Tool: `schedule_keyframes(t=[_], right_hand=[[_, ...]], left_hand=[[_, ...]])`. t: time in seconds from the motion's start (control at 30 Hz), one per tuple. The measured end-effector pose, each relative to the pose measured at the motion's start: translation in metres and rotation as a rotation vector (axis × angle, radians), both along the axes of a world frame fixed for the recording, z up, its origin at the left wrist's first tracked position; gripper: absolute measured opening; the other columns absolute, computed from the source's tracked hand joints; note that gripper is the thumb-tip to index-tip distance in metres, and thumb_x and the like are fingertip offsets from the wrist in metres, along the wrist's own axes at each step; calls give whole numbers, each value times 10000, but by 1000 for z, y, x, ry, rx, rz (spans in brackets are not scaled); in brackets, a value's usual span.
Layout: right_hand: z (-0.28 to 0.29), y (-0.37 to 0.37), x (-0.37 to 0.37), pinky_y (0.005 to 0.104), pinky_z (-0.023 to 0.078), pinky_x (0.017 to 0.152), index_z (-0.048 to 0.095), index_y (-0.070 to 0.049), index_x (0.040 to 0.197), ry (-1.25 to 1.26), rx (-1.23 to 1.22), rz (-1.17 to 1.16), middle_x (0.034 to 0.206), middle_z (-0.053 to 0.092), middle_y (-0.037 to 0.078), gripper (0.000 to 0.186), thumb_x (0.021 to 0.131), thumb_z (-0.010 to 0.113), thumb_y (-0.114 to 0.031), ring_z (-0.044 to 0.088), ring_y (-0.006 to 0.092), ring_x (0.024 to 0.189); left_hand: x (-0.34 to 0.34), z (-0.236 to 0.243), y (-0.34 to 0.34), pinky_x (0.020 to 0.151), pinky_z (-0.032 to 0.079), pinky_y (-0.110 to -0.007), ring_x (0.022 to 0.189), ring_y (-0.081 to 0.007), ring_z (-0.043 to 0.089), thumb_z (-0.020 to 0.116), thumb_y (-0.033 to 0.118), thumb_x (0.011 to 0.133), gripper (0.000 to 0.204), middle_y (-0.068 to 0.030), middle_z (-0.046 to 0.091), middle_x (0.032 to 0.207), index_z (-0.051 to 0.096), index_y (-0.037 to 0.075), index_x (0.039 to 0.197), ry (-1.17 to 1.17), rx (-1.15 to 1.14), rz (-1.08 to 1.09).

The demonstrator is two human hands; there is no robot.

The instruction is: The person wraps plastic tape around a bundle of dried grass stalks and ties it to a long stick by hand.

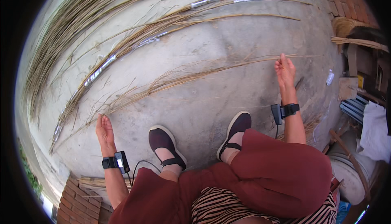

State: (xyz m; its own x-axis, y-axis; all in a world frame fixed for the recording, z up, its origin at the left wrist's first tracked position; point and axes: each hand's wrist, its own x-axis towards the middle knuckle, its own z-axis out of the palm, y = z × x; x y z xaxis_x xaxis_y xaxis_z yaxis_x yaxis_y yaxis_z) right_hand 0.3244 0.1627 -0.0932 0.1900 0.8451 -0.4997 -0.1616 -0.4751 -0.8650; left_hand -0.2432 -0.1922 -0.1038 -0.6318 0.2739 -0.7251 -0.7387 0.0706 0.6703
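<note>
A thin, loose bundle of dry stalks [195,76] stretches in a shallow arc across the concrete ground in front of me, with fine twiggy ends fanning out on its left. My left hand [105,131] is at the bundle's left end, its fingertips pinched together on the stalks. Toward the right end, my right hand [286,72] grips the narrower part between thumb and fingers, and thin tips stick out beyond it. Each wrist wears a black strap with a small device.
Beyond lie longer stalks with shiny clear wrapping [106,66] and a large stalk pile [69,32]. A clear plastic piece [330,77] rests at right, near blue slats [353,109], a white cloth [374,130] and a pale round container [346,171]. Bricks [79,201] stand at lower left.
</note>
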Motion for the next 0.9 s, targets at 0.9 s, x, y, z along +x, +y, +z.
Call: schedule_keyframes(t=[0.9], right_hand=[[9,44,141,165,396,478,538,-6,825,-206,-64,191,715,556,47,185,849,570,-187,520,82,613]], left_hand=[[69,-5,27,627,504,-221,707,-131,569,538,31,833,25,-67,572,793,525,10,838,36,-42,40]])
